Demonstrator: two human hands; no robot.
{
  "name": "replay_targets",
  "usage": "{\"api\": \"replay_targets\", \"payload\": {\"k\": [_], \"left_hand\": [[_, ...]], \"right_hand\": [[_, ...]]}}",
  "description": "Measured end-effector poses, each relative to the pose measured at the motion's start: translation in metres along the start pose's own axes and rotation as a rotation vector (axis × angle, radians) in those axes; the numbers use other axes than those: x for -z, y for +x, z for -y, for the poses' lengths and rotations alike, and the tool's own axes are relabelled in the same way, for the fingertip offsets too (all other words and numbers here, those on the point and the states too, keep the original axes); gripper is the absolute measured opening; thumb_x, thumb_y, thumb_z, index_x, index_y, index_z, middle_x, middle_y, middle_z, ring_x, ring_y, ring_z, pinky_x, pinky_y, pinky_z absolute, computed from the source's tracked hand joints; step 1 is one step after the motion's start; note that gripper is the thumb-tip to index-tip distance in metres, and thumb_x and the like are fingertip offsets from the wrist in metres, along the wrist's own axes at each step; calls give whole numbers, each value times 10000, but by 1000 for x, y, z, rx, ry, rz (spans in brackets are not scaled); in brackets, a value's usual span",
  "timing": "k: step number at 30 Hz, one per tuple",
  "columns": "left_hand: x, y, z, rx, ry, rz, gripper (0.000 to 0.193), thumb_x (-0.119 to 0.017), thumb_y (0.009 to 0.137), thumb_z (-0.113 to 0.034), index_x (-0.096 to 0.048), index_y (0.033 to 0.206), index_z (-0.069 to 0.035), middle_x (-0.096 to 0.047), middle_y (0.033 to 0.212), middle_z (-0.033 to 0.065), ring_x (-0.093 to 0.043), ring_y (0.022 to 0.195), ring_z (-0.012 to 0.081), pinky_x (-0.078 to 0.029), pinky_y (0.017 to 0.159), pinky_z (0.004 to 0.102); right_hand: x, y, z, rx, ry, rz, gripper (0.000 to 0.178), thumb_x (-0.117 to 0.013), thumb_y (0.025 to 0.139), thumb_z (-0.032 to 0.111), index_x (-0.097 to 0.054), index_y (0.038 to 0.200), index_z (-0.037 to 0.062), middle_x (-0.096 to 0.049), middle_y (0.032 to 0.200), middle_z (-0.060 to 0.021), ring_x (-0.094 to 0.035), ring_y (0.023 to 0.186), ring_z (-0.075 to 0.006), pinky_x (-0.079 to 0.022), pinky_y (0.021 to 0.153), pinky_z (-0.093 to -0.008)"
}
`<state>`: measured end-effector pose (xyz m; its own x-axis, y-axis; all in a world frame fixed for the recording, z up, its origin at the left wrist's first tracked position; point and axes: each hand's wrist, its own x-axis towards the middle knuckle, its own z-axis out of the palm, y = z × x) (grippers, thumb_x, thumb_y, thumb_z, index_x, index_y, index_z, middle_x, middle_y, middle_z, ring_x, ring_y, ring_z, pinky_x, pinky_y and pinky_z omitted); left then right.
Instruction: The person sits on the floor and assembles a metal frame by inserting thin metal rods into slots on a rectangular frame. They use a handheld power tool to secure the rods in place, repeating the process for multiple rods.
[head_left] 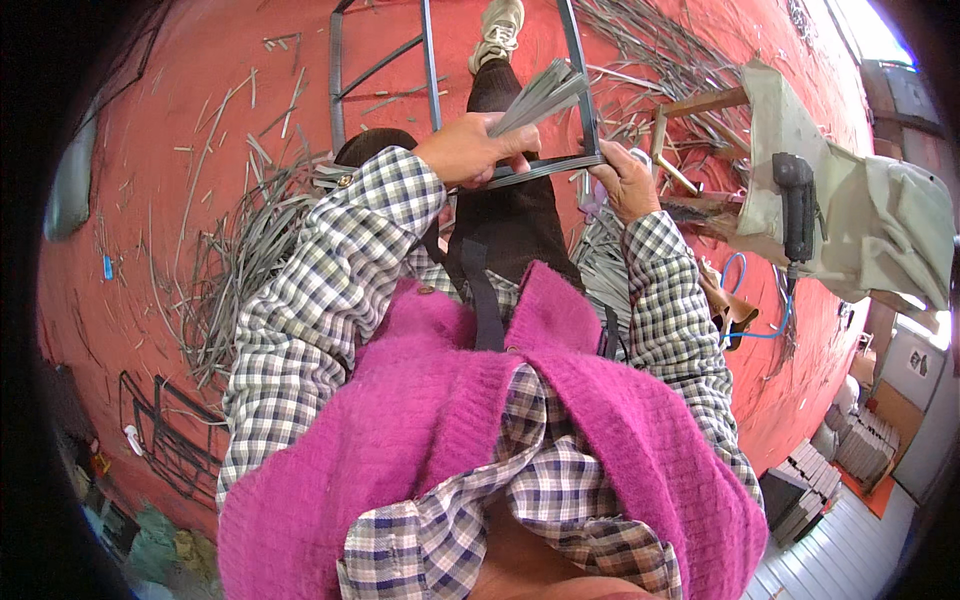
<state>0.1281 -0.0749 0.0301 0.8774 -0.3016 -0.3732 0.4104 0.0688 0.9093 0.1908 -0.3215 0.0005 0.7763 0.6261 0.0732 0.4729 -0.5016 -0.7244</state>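
Note:
My left hand [478,150] is closed around a bundle of flat grey strips [548,95], whose ends fan out up and to the right. Just under that hand runs a short crossbar [548,170] of a dark metal frame [583,90], with grey strip along it. My right hand [627,182] grips the frame's corner at the right end of this crossbar, its fingers partly hidden behind it. The frame's long bars extend away from me, and my outstretched leg [495,90] lies between them.
Loose grey strips [240,270] lie in heaps on the red floor [130,300]. At right, a cloth-covered stand [850,220] bears a black hand tool [795,205] with a blue hose [765,335]. More dark metal frames [175,440] lie at lower left; stacked grey pieces [800,490] sit at lower right.

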Motion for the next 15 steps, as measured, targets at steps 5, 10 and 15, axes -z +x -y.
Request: {"api": "replay_targets", "payload": {"k": [5, 10, 15], "left_hand": [[4, -7, -5, 103, 10, 23, 460, -516, 843, -484, -592, 875, -32, -558, 670, 7, -355, 400, 44, -281, 359, 214], [-8, -5, -10, 92, 23, 70, 369, -556, 849, -398, -595, 832, -31, -535, 615, -11, -383, 442, 39, -293, 402, 207], [-15, -8, -15, 115, 26, 114, 342, -551, 857, -359, -569, 1009, -53, -552, 642, -16, -402, 454, 26, -320, 413, 177]], "right_hand": [[22, -1, 24, 56, -157, 8, 373, -607, 783, 148, -530, 1125, 22, -562, 1076, -149, -546, 974, -293, -426, 842, -335], [29, 2, 60, -64, 134, -147, 334, -605, 790, 128, -551, 1102, 23, -600, 1002, -114, -579, 910, -202, -456, 788, -293], [10, 16, 71, -321, 605, -81, 210, -603, 825, 143, -586, 943, -30, -609, 776, -43, -556, 716, -94, -451, 661, -226]]}}
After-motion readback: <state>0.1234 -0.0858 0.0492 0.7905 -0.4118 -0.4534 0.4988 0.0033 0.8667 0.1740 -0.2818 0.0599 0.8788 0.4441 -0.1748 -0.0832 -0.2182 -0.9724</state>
